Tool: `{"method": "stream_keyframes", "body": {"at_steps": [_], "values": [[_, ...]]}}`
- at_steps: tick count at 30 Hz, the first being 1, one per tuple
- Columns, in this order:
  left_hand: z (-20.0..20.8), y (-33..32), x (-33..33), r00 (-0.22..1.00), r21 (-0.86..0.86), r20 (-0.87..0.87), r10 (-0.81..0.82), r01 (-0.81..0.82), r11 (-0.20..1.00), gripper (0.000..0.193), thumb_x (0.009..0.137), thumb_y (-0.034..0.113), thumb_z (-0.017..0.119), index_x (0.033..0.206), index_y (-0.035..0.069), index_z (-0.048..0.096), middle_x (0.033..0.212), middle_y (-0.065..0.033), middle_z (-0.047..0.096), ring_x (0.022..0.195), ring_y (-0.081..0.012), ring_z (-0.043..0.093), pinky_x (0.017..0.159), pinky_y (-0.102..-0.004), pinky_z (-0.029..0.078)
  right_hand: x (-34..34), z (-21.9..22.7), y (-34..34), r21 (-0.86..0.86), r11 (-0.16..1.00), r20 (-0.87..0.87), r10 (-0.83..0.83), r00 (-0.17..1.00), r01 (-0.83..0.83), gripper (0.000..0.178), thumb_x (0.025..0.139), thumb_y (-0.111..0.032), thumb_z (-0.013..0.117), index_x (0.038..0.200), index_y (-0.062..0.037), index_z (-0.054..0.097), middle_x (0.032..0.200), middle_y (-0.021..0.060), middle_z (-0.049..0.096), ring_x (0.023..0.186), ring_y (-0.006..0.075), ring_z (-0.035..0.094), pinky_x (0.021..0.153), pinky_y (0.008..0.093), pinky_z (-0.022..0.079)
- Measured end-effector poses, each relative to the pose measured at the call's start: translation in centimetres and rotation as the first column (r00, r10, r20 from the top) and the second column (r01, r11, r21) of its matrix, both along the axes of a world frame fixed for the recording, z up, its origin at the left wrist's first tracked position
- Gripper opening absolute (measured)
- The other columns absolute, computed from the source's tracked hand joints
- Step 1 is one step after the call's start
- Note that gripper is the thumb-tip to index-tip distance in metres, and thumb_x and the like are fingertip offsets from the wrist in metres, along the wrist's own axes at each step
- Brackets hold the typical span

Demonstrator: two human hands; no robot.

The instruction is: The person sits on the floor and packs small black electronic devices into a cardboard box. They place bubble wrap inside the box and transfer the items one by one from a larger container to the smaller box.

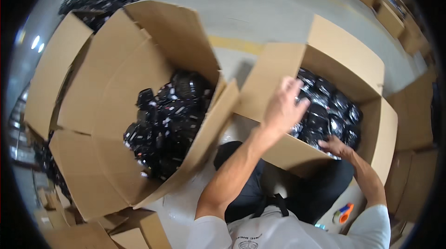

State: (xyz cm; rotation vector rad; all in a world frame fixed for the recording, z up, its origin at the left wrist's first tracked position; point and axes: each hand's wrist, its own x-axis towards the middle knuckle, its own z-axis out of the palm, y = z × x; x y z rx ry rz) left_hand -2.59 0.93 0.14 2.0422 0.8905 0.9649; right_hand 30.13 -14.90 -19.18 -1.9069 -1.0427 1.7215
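Both hands reach into the right carton [371, 128]: left hand [283, 107] spread over the black packets [332, 109], right hand [335, 146] pressing flat at their near edge.

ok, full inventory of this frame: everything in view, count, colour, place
large open carton: one, brown, left, flaps up
loose black items: many, black with white labels, piled inside the left carton
smaller open carton: one, brown, right of centre
bagged black items: many, glossy black, filling the right carton
tape dispenser: one, orange and blue, on the floor at lower right
other cartons: several, brown, along the top and right edges
yellow floor line: one, between the two cartons
left hand: raised over the bagged items, fingers spread
right hand: resting on the bagged items at the carton's near edge
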Motion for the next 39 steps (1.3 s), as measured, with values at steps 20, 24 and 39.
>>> {"method": "stream_keyframes", "body": {"at_steps": [20, 24, 39], "values": [[-24.5, 3.5, -38.7, 0.668, -0.677, -0.549, 0.502, -0.708, 0.201, 0.075, 0.082, 0.058, 0.076, 0.121, -0.006, 0.066, 0.119, -0.0186, 0.070, 0.114, -0.0263, 0.066, 0.096, -0.0401, 0.051, 1.9, 3.6, -3.6, 0.009, 0.999, 0.442, 0.041, 0.896, -0.050, 0.047, 0.089, -0.020, 0.072, 0.123, 0.0116, 0.061, 0.096, 0.0171, 0.074, 0.084, 0.0210, 0.071, 0.074, 0.0340, 0.056], [-29.2, 3.7, -37.2, 0.535, -0.648, -0.601, 0.594, -0.761, 0.029, 0.111, 0.066, 0.064, 0.087, 0.136, -0.013, 0.049, 0.136, -0.0251, 0.060, 0.124, -0.0328, 0.061, 0.105, -0.0398, 0.048, 0.6, 3.9, -3.5, -0.024, 0.993, 0.545, 0.107, 0.831, -0.112, 0.040, 0.090, -0.019, 0.070, 0.118, 0.0093, 0.065, 0.092, 0.0153, 0.074, 0.085, 0.0169, 0.069, 0.075, 0.0330, 0.055], [-25.0, 2.1, -36.1, 0.835, -0.989, -0.132, 0.534, -0.146, -0.016, 0.056, 0.093, 0.054, 0.067, 0.125, 0.008, 0.067, 0.129, -0.0132, 0.065, 0.116, -0.0286, 0.061, 0.098, -0.0438, 0.049, 1.7, 2.7, -2.9, 0.067, 0.921, 0.636, 0.256, 0.728, -0.383, 0.031, 0.092, -0.028, 0.067, 0.091, 0.0028, 0.065, 0.081, 0.0176, 0.062, 0.075, 0.0256, 0.061, 0.067, 0.0436, 0.048]]}}
